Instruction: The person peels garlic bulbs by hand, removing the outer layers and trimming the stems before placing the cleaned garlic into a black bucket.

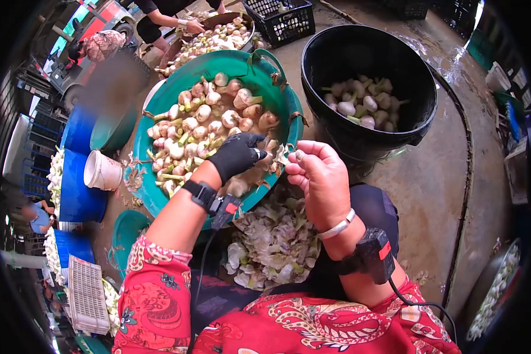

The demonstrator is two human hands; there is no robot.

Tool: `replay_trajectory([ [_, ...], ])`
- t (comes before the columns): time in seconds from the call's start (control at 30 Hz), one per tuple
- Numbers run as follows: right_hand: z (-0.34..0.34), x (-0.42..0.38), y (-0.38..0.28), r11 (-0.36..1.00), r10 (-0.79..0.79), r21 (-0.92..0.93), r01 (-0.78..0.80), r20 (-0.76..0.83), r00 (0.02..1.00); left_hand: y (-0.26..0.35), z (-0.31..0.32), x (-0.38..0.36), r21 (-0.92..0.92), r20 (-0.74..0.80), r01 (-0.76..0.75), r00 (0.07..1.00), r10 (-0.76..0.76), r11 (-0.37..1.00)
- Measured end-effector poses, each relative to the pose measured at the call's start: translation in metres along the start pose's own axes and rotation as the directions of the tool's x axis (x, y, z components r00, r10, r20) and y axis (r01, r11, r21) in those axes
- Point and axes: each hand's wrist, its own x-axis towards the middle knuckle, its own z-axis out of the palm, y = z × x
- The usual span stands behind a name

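My left hand [237, 157], in a black glove, is over the near right part of a green basin [143, 141]. Its fingers are curled round a garlic bulb [269, 159], which is mostly hidden and blurred. My bare right hand [323, 186] is just to the right, at the basin's rim. Its thumb and forefinger are pinched at a pale piece of garlic skin [282, 154] beside the bulb. Many whole garlic bulbs [202, 113] with short green stems lie in the basin. Below my hands is a heap of loose garlic skins [275, 245].
A black tub [369, 56] holding garlic bulbs stands right of the basin. Beyond are a person's hand [194, 26] at another full basin and a black crate [282, 25]. Blue tubs [79, 189], a white bucket [103, 171] and a pale crate [88, 294] stand left.
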Motion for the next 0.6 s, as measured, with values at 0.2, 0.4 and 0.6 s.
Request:
replay_trajectory([
  [0.2, 0.001, 0.009, -0.006, 0.999, 0.008, -0.033, -0.008, -0.006, 1.0, -0.014, 0.015, 0.044, 0.074, 0.284, 0.038, 0.957, -0.058, 0.997],
  [0.4, 0.004, 0.007, 0.013, 0.853, -0.105, -0.472, 0.221, 0.26, 0.96, 0.013, -0.017, -0.051, -0.83, -0.008, 0.052, 0.995, -0.104, 0.556],
  [0.6, 0.014, -0.012, 0.051, 0.853, -0.147, -0.39, 0.347, 0.459, 0.876, 0.039, 0.017, -0.136, -0.915, -0.189, -0.133, 0.975, -0.114, 0.382],
])
